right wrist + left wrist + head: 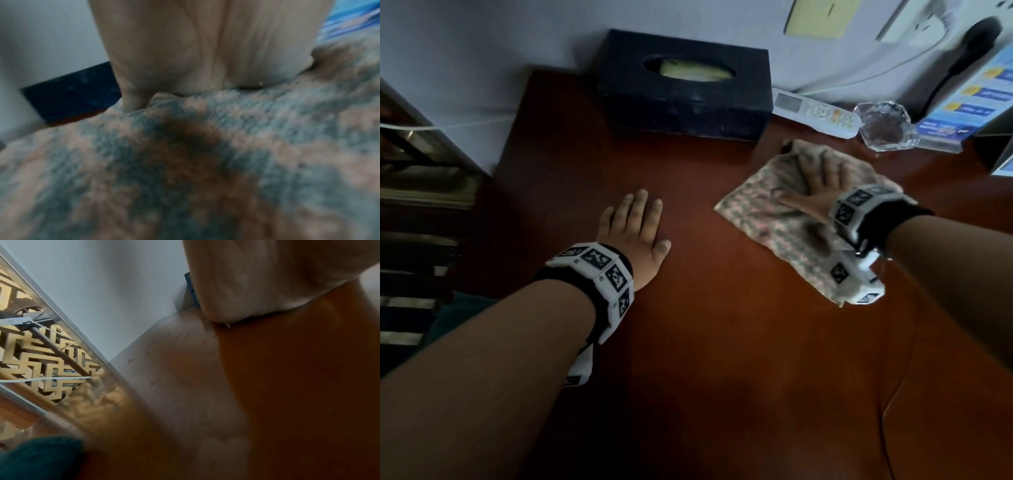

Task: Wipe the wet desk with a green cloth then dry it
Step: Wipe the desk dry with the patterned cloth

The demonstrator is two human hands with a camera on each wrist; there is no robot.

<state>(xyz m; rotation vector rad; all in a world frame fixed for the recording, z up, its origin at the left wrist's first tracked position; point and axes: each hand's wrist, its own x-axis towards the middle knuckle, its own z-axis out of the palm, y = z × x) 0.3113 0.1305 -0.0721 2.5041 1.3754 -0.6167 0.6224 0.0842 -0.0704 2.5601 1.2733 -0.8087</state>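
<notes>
A patterned green and pinkish cloth (774,212) lies spread on the dark reddish-brown desk (705,342), right of centre. My right hand (815,185) lies flat on top of it with straight fingers, pressing it against the wood. The right wrist view shows that palm (205,48) on the fuzzy cloth (185,162). My left hand (633,226) rests flat on the bare desk to the left, fingers straight and holding nothing. In the left wrist view the palm (267,280) sits on the desk (287,386).
A dark tissue box (685,85) stands at the back against the wall. To its right lie a white remote (815,111), a clear glass ashtray (887,126) and a blue card stand (976,99). The desk's left edge drops off beside a patterned screen (41,345).
</notes>
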